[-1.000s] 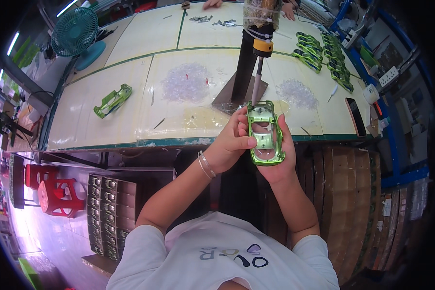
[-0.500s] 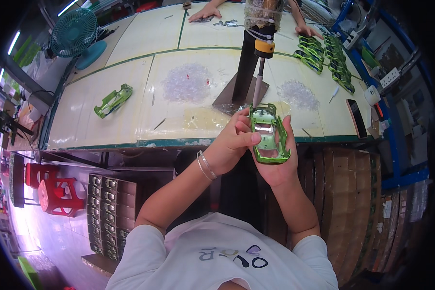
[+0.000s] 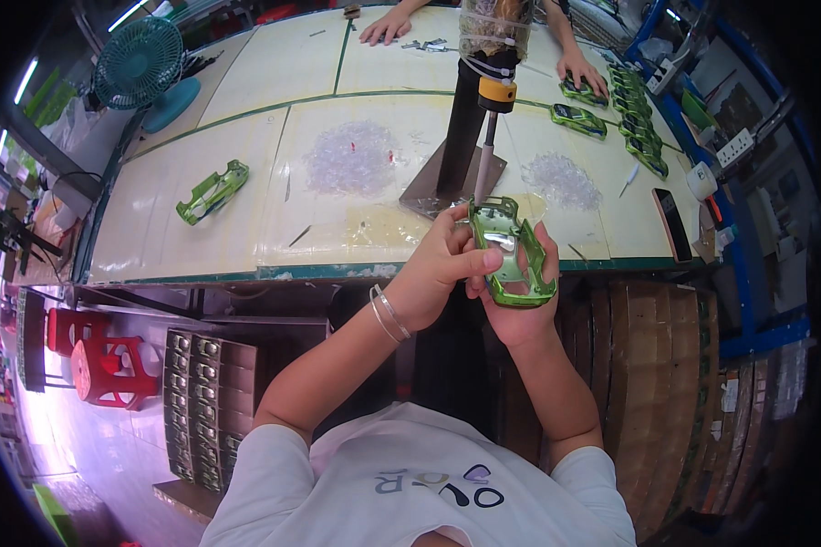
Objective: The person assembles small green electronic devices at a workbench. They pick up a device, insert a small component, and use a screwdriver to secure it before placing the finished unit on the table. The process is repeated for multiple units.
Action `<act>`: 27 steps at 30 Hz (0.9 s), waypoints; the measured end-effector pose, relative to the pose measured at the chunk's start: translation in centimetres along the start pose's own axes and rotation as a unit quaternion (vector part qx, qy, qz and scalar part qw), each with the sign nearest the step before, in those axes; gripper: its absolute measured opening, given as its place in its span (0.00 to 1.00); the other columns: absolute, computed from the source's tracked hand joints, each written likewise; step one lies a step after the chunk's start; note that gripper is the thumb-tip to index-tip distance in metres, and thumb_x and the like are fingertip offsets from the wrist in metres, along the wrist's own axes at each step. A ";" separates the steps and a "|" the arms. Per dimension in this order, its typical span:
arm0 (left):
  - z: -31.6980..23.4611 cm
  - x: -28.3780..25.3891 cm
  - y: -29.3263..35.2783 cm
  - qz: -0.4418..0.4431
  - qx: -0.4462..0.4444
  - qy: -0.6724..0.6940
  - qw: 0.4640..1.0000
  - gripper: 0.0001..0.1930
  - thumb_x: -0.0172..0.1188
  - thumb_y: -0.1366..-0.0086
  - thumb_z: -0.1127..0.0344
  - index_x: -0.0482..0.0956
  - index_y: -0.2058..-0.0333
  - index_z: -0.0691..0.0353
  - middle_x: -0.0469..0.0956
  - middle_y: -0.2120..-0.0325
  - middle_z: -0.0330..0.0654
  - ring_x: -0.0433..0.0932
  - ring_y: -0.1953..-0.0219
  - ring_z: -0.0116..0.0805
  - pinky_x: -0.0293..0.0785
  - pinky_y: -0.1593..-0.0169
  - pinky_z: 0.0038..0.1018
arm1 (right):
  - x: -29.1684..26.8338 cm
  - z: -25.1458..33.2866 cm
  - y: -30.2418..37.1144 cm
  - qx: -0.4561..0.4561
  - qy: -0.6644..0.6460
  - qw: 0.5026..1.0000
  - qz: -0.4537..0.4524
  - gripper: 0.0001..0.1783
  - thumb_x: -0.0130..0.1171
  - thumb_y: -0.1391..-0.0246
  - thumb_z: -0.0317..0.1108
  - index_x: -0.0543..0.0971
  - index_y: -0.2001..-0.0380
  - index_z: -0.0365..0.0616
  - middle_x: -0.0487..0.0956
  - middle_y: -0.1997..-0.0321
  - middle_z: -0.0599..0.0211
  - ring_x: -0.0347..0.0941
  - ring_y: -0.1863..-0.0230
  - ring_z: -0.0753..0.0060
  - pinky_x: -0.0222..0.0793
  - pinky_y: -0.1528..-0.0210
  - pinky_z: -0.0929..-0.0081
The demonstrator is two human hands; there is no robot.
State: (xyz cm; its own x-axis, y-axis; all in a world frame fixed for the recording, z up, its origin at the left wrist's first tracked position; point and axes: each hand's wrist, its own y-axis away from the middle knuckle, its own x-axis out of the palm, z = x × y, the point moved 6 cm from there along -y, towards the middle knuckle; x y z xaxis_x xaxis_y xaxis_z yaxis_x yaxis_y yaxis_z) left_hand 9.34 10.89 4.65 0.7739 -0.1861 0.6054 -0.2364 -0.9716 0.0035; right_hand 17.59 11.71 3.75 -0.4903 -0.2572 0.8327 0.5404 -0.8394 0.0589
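Observation:
Between my two hands is a green toy car body shell (image 3: 517, 294), its hollow, whitish inside facing up. My left hand (image 3: 449, 264) grips its left side, thumb laid over the edge. My right hand (image 3: 529, 314) cups it from below and the right, fingers curled around the side. Directly at the shell's far end is the tip of a slim vertical powered screwdriver (image 3: 486, 155) with a yellow collar, mounted beside a dark post. Whether the tip touches the shell I cannot tell. Another green car shell (image 3: 213, 191) lies on the table to the left.
Two piles of small clear plastic pieces (image 3: 351, 159) lie on the white table (image 3: 201, 246), around the post's metal base (image 3: 420, 193). Across the table, a co-worker's hand (image 3: 582, 73) touches green shells near a row of them (image 3: 643, 137). A phone (image 3: 672, 223) rests at the right edge.
The shell in my hands has turned and shifted slightly right. Across the table, the co-worker's hands have moved, and the green shells nearest them lie differently.

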 end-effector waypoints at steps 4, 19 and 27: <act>0.8 -0.8 0.4 -0.020 -0.001 -0.053 0.998 0.49 0.66 0.59 0.62 0.41 0.45 0.68 0.63 0.54 0.45 0.66 0.55 0.31 0.68 0.65 0.21 | -1.1 -0.6 -0.9 0.001 0.005 1.000 -0.006 0.27 0.34 0.50 0.54 0.69 0.64 0.41 0.73 0.74 0.60 0.69 0.79 0.69 0.65 0.80 0.75; 0.7 0.1 3.0 0.042 0.106 -0.086 0.990 0.59 0.70 0.63 0.62 0.31 0.42 0.59 0.52 0.45 0.51 0.52 0.43 0.39 0.49 0.43 0.36 | -1.3 -0.4 -1.9 0.181 -0.207 0.938 0.211 0.32 0.32 0.49 0.54 0.67 0.59 0.32 0.71 0.70 0.46 0.63 0.82 0.70 0.58 0.89 0.81; 0.3 0.5 3.2 0.059 0.108 -0.097 0.988 0.61 0.71 0.64 0.60 0.28 0.42 0.58 0.47 0.44 0.53 0.48 0.41 0.41 0.47 0.43 0.37 | -1.7 -0.3 -2.2 0.190 -0.209 0.937 0.205 0.33 0.32 0.49 0.55 0.67 0.59 0.32 0.71 0.73 0.48 0.57 0.89 0.78 0.56 0.92 0.82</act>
State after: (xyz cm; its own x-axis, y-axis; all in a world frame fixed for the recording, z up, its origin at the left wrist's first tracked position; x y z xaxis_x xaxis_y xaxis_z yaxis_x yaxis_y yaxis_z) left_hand 9.11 7.60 4.72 0.8512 -0.3034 0.4283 -0.2162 -0.9462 -0.2407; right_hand 17.06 13.85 2.02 0.0798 -0.2442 0.9664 0.8680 -0.4596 -0.1878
